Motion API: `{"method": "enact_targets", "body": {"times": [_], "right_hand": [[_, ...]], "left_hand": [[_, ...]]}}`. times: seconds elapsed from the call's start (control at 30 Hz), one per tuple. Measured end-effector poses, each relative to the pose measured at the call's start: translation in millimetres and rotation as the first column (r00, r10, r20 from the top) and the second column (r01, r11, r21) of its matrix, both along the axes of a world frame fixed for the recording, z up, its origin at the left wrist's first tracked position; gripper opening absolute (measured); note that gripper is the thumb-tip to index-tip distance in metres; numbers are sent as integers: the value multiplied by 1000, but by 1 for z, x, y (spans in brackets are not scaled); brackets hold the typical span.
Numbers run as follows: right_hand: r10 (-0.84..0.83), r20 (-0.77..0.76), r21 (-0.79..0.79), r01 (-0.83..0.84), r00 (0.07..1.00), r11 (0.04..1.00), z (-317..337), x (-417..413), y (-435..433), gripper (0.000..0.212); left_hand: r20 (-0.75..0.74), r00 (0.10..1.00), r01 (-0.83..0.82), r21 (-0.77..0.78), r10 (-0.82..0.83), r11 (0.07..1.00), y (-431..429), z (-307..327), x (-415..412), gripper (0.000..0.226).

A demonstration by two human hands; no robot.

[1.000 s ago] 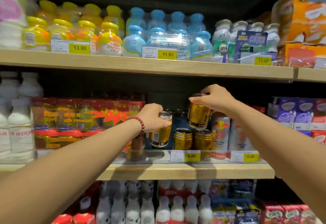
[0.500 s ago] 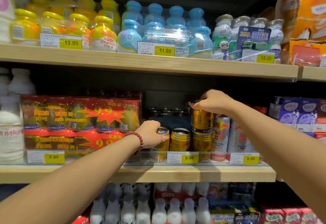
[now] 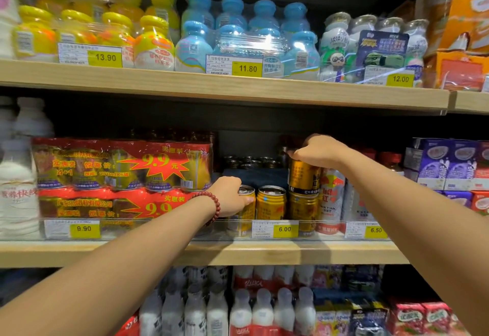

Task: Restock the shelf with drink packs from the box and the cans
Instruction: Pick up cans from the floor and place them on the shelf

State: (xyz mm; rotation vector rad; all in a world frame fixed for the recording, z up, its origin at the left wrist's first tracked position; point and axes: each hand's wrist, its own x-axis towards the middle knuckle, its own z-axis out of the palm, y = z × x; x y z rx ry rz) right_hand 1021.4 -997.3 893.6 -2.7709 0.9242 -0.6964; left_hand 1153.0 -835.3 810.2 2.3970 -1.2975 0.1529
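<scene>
Head view: the right hand (image 3: 318,149) gripped the top of an upright gold can (image 3: 303,177), seated squarely on a lower can (image 3: 303,210). The left hand (image 3: 229,198) clasped another gold can (image 3: 247,208) standing on the middle shelf (image 3: 264,253). Compared with half a second earlier, both cans sat lower, apparently ready for release.

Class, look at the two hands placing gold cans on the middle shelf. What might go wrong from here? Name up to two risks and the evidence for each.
1. The right hand sets a top can on a lower can; if it sits off-centre, it may topple when released.
2. The left hand holds a can close beside a standing can; withdrawing could knock that one over.
</scene>
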Motion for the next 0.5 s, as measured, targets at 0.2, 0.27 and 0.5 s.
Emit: {"method": "enact_targets", "body": {"times": [0.2,0.27,0.5], "right_hand": [[-81,-75,-134,70,994,989,-5,-3,4,63],[-78,-35,-158,71,996,985,-7,-8,8,62],[-28,246,-349,116,969,930,-21,-34,31,53]], "left_hand": [[2,1000,-11,-67,11,998,2,-2,-1,47],[15,1000,0,-115,2,993,4,-1,-3,52],[138,988,119,-396,-69,910,23,8,-15,42]]}}
